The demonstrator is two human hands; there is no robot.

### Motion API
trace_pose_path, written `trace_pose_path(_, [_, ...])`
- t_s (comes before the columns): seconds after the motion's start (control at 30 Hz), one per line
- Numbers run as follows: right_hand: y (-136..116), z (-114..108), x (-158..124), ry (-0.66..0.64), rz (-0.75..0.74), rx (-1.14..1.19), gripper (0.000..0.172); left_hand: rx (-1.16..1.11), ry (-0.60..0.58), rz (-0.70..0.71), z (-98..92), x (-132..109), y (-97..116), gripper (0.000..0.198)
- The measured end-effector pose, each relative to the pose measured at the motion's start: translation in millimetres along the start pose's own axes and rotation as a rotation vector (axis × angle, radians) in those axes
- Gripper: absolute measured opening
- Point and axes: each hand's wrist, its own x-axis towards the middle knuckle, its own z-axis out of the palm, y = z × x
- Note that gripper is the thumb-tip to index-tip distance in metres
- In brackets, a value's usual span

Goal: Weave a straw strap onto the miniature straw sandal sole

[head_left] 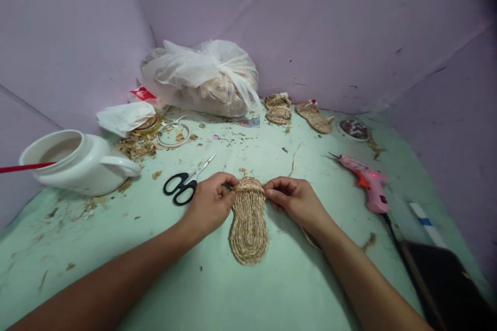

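A woven straw slipper sole [249, 227] lies flat on the table, its far end between my hands. Across that end runs a braided straw cord [250, 190]. My left hand [213, 199] pinches the cord at the sole's left edge. At the right edge, the fingers of my right hand [293, 199] are closed on the cord's other side. A loose strand [296, 159] sticks up behind the right hand, and more cord shows beneath that wrist. Black-handled scissors [187, 182] lie just left of my left hand.
On the right lies a pink glue gun [368, 178] with a lit red light and a cable. A white jug [77, 165] stands left. At the back are a plastic bag [205, 77], woven slippers [316, 116] and a small bowl [353, 129]. Straw scraps litter the green table [186, 289].
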Motion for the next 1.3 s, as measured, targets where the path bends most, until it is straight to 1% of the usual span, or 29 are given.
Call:
trace_pose_path(0.07, [0.1,0.5,0.2,0.0,-0.004,0.002,0.016,-0.006,0.006,-0.001,0.4,0.6,-1.0,0.015])
trace_pose_path(0.17, [1.1,1.0,0.3,0.011,0.0,0.015,0.015,-0.009,0.038,-0.009,0.7,0.8,-4.2,0.021])
trace_pose_path(0.2, [1.5,1.0,0.4,0.014,0.002,0.02,0.015,0.004,0.062,-0.003,0.6,0.5,-5.0,0.023])
trace_pose_path(0.27, [2.0,0.7,0.8,0.017,0.004,0.03,0.015,0.069,0.157,0.053,0.1,-1.0,-5.2,0.025])
trace_pose_path(0.33, [1.9,0.3,1.0,0.017,0.004,0.036,0.015,0.16,0.3,0.207,-0.4,-3.7,-2.5,0.024])
trace_pose_path(0.37, [1.7,0.1,1.1,0.015,0.004,0.037,0.015,0.21,0.365,0.319,-0.1,-5.5,-0.2,0.023])
trace_pose_path(0.4, [1.3,-0.1,1.0,0.011,0.003,0.036,0.014,0.261,0.405,0.441,0.6,-7.5,2.6,0.021])
trace_pose_path(0.43, [1.0,-0.3,0.8,0.006,0.001,0.033,0.014,0.308,0.412,0.565,2.0,-9.5,5.6,0.021])
trace_pose_path(0.5, [0.6,-0.5,0.4,-0.004,-0.006,0.028,0.014,0.397,0.342,0.76,7.2,-12.9,11.5,0.022])
trace_pose_path(0.57, [0.9,-0.7,-0.1,-0.015,-0.019,0.031,0.015,0.501,0.253,0.859,15.0,-14.2,16.7,0.027])
trace_pose_path(0.67, [2.6,-1.3,-0.1,-0.036,-0.048,0.056,0.014,0.761,0.2,0.867,27.4,-11.3,22.2,0.03])
trace_pose_path(0.77, [3.9,-2.3,0.6,-0.05,-0.064,0.066,0.011,1.052,0.161,0.792,34.4,-5.9,25.1,0.03])
trace_pose_path(0.83, [3.3,-3.4,0.9,-0.052,-0.059,0.057,0.011,1.151,0.139,0.734,35.5,-3.2,25.3,0.029])
trace_pose_path(0.9, [1.3,-5.1,0.7,-0.058,-0.042,0.054,0.012,1.166,0.144,0.705,35.1,-1.9,24.2,0.028])
trace_pose_path(1.0, [-3.5,-10.2,-1.6,-0.105,-0.006,0.029,0.014,1.142,0.179,0.715,33.9,-1.9,21.4,0.028])
trace_pose_path(1.2, [-12.1,-28.0,-8.8,-0.277,0.018,-0.229,0.02,1.107,0.23,0.747,31.0,-1.3,16.9,0.027])
trace_pose_path(1.3, [-12.4,-31.6,-8.9,-0.273,0.046,-0.255,0.021,1.105,0.24,0.748,31.8,0.0,16.5,0.027])
